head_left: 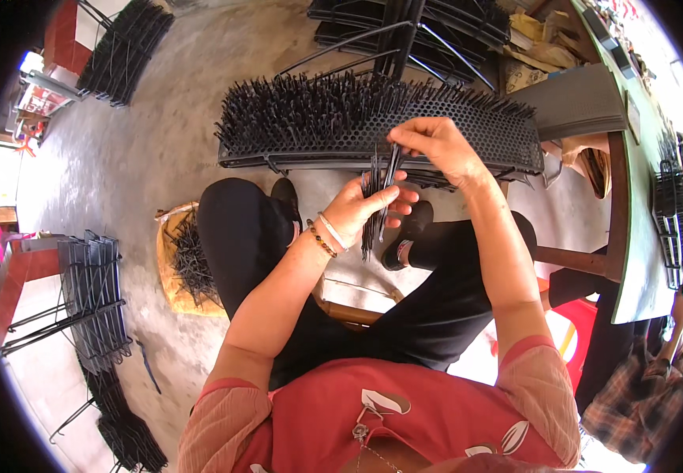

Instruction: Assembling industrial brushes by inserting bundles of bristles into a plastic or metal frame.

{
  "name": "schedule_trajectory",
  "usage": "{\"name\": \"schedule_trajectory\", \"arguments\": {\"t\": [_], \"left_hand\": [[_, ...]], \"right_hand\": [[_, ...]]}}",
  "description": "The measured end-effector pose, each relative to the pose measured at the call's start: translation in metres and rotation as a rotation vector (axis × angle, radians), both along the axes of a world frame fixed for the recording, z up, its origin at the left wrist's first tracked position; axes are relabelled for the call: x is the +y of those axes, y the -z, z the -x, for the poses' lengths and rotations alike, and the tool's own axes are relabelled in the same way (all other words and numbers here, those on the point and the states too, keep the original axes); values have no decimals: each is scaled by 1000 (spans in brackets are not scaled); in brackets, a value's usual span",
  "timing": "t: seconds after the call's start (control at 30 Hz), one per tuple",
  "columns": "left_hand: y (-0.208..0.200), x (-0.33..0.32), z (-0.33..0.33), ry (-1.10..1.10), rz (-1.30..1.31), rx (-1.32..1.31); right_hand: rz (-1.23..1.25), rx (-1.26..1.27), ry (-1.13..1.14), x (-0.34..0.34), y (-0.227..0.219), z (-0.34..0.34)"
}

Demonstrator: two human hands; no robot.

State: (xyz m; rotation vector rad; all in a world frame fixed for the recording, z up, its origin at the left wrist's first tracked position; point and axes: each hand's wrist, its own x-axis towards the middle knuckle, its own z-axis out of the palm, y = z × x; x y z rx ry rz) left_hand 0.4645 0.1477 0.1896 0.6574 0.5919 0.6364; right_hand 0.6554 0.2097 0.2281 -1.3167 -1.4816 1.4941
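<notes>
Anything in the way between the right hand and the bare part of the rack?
Nothing visible: the right hand overlaps the rack in view; the left hand, holding black rods, appears lower.

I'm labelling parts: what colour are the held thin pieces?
The pieces are black in the head view.

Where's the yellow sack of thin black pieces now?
In the head view, left of centre: the yellow sack lies on the grey floor, just left of the black-trousered left leg.

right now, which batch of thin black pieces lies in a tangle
The pile on or in the yellow sack: its pieces cross, while the bundle in the left hand runs roughly parallel and the batch in the perforated rack stands on end.
</notes>
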Motion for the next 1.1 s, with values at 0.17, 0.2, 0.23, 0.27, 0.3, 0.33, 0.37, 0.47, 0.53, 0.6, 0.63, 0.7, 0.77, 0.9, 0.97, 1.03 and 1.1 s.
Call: {"name": "schedule_trajectory", "arguments": {"t": [0.17, 0.2, 0.23, 0.27, 0.3, 0.33, 0.37, 0.47, 0.53, 0.6, 0.63, 0.7, 0.77, 0.9, 0.97, 1.03, 1.1], "left_hand": [[6, 1, 0, -47, -24, 37], [6, 1, 0, -69, -24, 42], [6, 1, 0, -69, -24, 41], [5, 1, -1, -95, -23, 33], [5, 1, -1, -121, -22, 24], [4, 1, -1, -122, -22, 25], [4, 0, 0, -141, -12, 20], [5, 0, 0, -182, 3, 19], [6, -1, 0, -204, 7, 21], [6, -2, 0, -227, 6, 38], [7, -2, 0, -228, 4, 38], [9, -2, 0, -254, 17, -19], [13, -4, 0, -269, 29, -23], [14, -9, -4, -298, 63, -26], [14, -9, -6, -307, 84, -42], [16, -10, -7, -318, 105, -55], [19, -10, -6, -310, 70, -37]], "right_hand": [[65, 55, 63, 7, 0, 0], [65, 54, 63, 8, 1, 1], [78, 65, 52, 9, 2, 2], [91, 76, 40, 10, 2, 3], [91, 76, 40, 10, 2, 4], [79, 86, 45, 9, 1, 5], [66, 96, 51, 8, 0, 5], [39, 125, 58, 6, 3, 6], [48, 116, 67, 6, 4, 8], [56, 107, 78, 4, 3, 8], [65, 95, 61, 4, 3, 9], [72, 83, 43, 3, 2, 10], [129, 86, 37, 2, 1, 12], [128, 63, 35, 0, -3, 14], [88, 121, 63, 2, -1, 11], [19, 156, 100, 6, 0, 8], [-91, 181, 179, 13, -2, 2]]}}
